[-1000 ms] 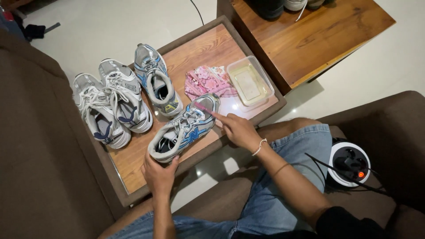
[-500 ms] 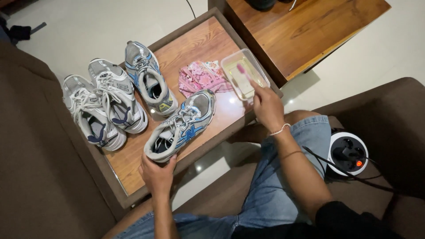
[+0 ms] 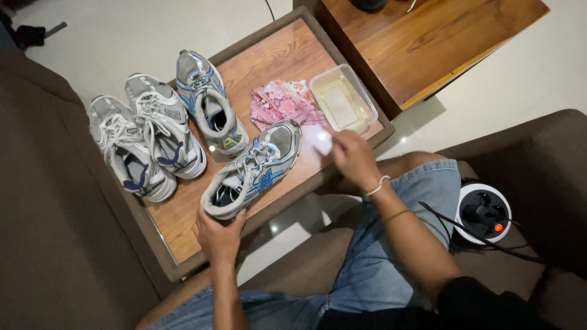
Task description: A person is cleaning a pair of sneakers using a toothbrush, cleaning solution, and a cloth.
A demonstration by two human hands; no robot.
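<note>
Compared with half a second earlier, the right hand [image 3: 353,157] has come back from the clear plastic container [image 3: 343,100] and is now at centre frame, over the near edge of the surface [image 3: 183,235], between the container and the held shoe. It is motion-blurred; whether its fingers are closed on anything cannot be told. The left hand [image 3: 217,235] has not moved.

Left to right: two grey-and-white sneakers [image 3: 143,137] lie side by side at centre left, touching. A third sneaker [image 3: 209,104], grey with blue trim, lies just beside them. The fourth, the blue-trimmed sneaker [image 3: 254,171], lies tilted at centre; the left hand is clamped around its heel at the surface's near edge. A pink patterned cloth [image 3: 282,104] lies touching the rectangular container at upper centre. A round white power device [image 3: 483,214] with a red light sits at right on the sofa.

Bare wood shows below the shoes, towards the lower left corner of the surface.
</note>
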